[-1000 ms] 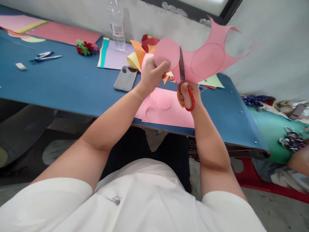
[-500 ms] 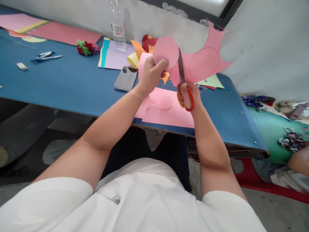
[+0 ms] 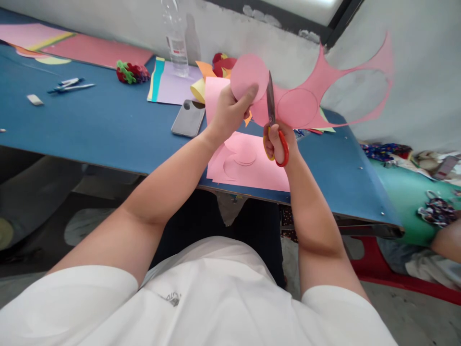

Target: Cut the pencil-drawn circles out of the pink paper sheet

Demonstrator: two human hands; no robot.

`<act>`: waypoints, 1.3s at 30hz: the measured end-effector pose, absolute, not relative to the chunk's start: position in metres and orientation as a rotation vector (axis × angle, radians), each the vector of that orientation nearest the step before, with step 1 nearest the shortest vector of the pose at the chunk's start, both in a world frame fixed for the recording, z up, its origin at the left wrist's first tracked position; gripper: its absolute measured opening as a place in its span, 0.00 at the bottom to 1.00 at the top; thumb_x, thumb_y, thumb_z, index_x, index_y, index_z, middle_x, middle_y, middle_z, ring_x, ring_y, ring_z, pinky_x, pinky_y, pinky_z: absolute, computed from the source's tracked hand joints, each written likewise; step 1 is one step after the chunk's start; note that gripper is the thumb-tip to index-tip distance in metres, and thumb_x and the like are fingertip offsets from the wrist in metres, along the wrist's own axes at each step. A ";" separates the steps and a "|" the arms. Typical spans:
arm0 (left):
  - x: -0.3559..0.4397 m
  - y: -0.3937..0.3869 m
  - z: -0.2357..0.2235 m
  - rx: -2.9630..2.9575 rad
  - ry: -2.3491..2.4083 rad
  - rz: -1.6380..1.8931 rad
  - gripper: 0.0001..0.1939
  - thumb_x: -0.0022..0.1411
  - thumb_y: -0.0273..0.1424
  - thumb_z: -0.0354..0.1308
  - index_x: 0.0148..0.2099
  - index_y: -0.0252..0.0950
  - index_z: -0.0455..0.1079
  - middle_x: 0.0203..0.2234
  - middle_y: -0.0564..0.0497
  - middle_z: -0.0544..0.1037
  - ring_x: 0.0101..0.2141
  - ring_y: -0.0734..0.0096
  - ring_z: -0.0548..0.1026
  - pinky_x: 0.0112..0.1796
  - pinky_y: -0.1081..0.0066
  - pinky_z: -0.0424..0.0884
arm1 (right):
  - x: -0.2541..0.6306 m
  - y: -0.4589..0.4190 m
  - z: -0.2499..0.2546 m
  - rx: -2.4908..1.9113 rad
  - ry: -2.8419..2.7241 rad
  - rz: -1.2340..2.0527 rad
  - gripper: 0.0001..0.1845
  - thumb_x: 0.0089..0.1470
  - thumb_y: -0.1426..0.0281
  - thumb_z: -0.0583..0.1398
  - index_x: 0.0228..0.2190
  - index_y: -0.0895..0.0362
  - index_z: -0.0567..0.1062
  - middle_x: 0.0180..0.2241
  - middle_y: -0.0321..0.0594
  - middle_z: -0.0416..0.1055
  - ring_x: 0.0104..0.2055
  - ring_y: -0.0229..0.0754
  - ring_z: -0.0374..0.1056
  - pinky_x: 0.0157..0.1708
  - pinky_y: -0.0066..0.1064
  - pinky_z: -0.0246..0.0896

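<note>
Between the thumb and fingers of my left hand [image 3: 236, 108] is a pink paper circle [image 3: 249, 72]. My right hand [image 3: 279, 139] grips scissors [image 3: 271, 103] with red and yellow handles, their blades pointing up beside the circle's right edge. To the right of the blades spreads a pink paper sheet [image 3: 327, 77], with a large round hole and a drawn circle on it. Whether the sheet still joins the held circle is hidden behind the blades and my hand. Below my hands, pink sheets [image 3: 264, 168] and cut pink circles [image 3: 245, 154] lie on the blue table [image 3: 118, 127].
Left of my hand lies a phone [image 3: 188, 118]. A plastic bottle [image 3: 177, 53] stands by the wall, near a lilac sheet [image 3: 175, 89]. Pens [image 3: 72, 86], an eraser [image 3: 35, 100] and a red-green fuzzy bundle [image 3: 131, 72] are farther left. Right of the table is a green surface [image 3: 399, 192].
The pink sheet has swung to the right and opened out, so its large round hole now shows. My hands and the scissors have barely moved.
</note>
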State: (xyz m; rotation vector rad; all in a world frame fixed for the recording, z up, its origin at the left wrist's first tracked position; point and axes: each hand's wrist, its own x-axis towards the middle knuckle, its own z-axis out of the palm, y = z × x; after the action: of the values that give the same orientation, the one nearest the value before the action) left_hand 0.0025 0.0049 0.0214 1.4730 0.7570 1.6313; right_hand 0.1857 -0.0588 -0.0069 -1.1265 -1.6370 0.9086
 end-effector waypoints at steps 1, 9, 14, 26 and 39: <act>0.003 0.004 0.023 1.457 0.761 1.623 0.32 0.82 0.31 0.65 0.22 0.43 0.63 0.17 0.55 0.65 0.19 0.72 0.65 0.23 0.68 0.63 | 0.185 -0.059 -0.006 -1.132 -1.633 0.929 0.48 0.47 0.14 0.60 0.33 0.46 0.64 0.21 0.30 0.53 0.20 0.42 0.52 0.19 0.41 0.53; 0.002 0.005 0.015 1.492 0.743 1.552 0.28 0.77 0.37 0.70 0.25 0.44 0.64 0.18 0.56 0.66 0.22 0.72 0.64 0.25 0.66 0.63 | 0.188 -0.057 -0.008 -1.063 -1.641 0.959 0.46 0.51 0.16 0.61 0.33 0.46 0.67 0.23 0.32 0.58 0.21 0.42 0.55 0.22 0.41 0.56; 0.002 0.006 0.012 1.545 0.702 1.581 0.28 0.76 0.39 0.68 0.24 0.45 0.63 0.19 0.55 0.66 0.23 0.70 0.65 0.26 0.65 0.64 | 0.187 -0.056 -0.008 -1.114 -1.646 0.934 0.48 0.49 0.14 0.59 0.32 0.46 0.66 0.22 0.32 0.58 0.21 0.42 0.55 0.21 0.40 0.55; 0.007 -0.001 0.014 1.475 0.789 1.525 0.28 0.76 0.27 0.71 0.25 0.42 0.64 0.18 0.57 0.63 0.21 0.72 0.66 0.24 0.70 0.62 | 0.187 -0.057 -0.007 -1.065 -1.600 0.960 0.45 0.52 0.17 0.62 0.31 0.46 0.67 0.22 0.32 0.58 0.21 0.43 0.54 0.20 0.42 0.55; 0.008 -0.010 0.024 1.387 0.739 1.481 0.29 0.80 0.23 0.63 0.24 0.39 0.63 0.20 0.58 0.64 0.21 0.78 0.65 0.27 0.73 0.64 | 0.185 -0.058 -0.007 -1.094 -1.563 0.957 0.47 0.47 0.15 0.62 0.30 0.46 0.66 0.21 0.32 0.55 0.20 0.43 0.53 0.17 0.42 0.57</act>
State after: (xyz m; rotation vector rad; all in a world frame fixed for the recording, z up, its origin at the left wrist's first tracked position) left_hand 0.0078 -0.0097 0.0236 1.3867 0.7389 1.4815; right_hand 0.1854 -0.0580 -0.0070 -1.0944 -1.5631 0.9572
